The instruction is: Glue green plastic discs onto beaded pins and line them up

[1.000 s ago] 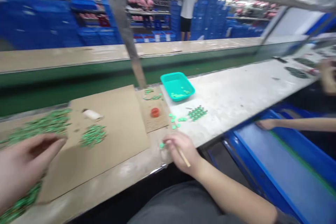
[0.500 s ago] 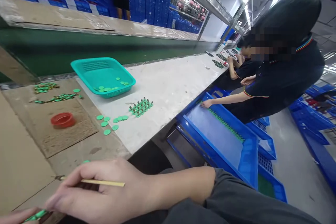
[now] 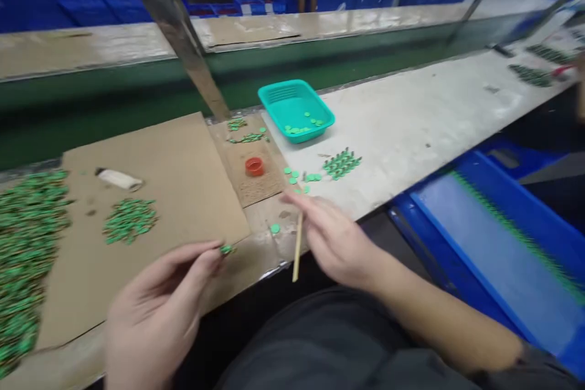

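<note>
Pinching a green piece between thumb and fingers, the left hand is nearest, the piece jutting past its fingertips at 2 o'clock. Farther out, also at 2 o'clock from it, the right hand has its fingers closed round a stick; blur hides whether the stick's upper end touches anything. Half a second ago the hands were close together; now they are apart, the right just beside some loose discs at its 10 o'clock, so piece and stick seem, for the moment, to be handled separately. A lone disc lies between the hands. From the left hand, the big pile is at 10 o'clock and the small pile, on cardboard, at 11. A red cup stands at 1 o'clock from the piece. Beyond, on the white worktop, stemmed discs stand at the right hand's 12 o'clock, and a teal basket at its 11.
</note>
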Tool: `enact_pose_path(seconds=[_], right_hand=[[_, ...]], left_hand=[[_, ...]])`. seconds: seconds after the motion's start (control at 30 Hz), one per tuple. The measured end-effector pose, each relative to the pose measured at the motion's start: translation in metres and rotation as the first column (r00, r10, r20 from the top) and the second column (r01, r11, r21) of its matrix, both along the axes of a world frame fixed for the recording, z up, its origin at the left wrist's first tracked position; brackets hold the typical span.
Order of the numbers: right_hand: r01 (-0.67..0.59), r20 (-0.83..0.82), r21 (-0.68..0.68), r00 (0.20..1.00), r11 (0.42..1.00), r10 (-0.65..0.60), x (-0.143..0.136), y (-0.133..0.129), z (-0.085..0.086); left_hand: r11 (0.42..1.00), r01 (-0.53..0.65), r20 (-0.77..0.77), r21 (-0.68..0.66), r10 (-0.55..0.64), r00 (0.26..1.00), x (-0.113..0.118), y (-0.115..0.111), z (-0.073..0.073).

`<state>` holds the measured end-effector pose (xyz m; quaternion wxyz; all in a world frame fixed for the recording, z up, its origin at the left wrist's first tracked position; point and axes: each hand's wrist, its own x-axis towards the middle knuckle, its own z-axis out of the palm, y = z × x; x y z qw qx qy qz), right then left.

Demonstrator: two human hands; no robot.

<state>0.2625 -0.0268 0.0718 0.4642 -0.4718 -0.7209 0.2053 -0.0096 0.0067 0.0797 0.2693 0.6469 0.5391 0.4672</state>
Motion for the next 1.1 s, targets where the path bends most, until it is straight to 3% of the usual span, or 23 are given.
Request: enact_pose_path(seconds=[0.1,0.3,0.53,1.1], right_hand=[[0.002,-0.017,0.038,1.000,0.999,-0.001,0.019,0.012,-0.008],[0.114,-0.335,0.057,0.938,0.992,-0.088,0.010,0.023,-0.016],[0.094,-0.125,-0.026,0.987,0.995,-0.096,0.015,0.024,-0.033],[0.112,-0.110,-0.017,0.988,0.994,-0.113,0.017,0.022,-0.040]], left_hand=[[0.997,0.040,-0.048,-0.070,-0.044,0.998,0.002,0.012,0.004],[0.980,0.160,-0.093,-0.115,-0.171,0.981,0.028,0.024,-0.019],[0.979,0.185,-0.183,-0.083,-0.198,0.963,0.031,0.020,-0.027],[0.979,0.192,-0.273,-0.062,-0.202,0.941,0.040,0.018,-0.023]])
